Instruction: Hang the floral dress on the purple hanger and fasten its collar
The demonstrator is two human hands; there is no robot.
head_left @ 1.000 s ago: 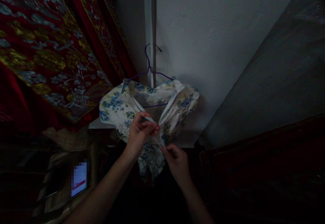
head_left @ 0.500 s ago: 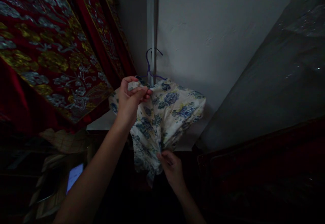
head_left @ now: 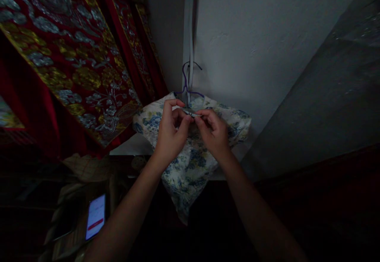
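A white garment (head_left: 190, 167) with blue and yellow flowers hangs on a purple wire hanger (head_left: 187, 80) hooked on a white strip of the wall. My left hand (head_left: 170, 135) and my right hand (head_left: 212, 133) meet at the garment's neck, just below the hanger. Both pinch the cloth edge there between thumb and fingers. What lies between the fingertips is too small to make out beyond the cloth.
Red hangings (head_left: 68, 56) with gold and silver embroidery fill the upper left. A white wall (head_left: 261, 36) is behind the garment, and a dark grey slanted surface (head_left: 326, 95) is at the right. A lit phone screen (head_left: 95, 216) lies low on the left among dim clutter.
My right hand has come up from the garment's lower hem to the neck, joining the left hand. The garment's front now hangs closed and flat. The view has shifted slightly.
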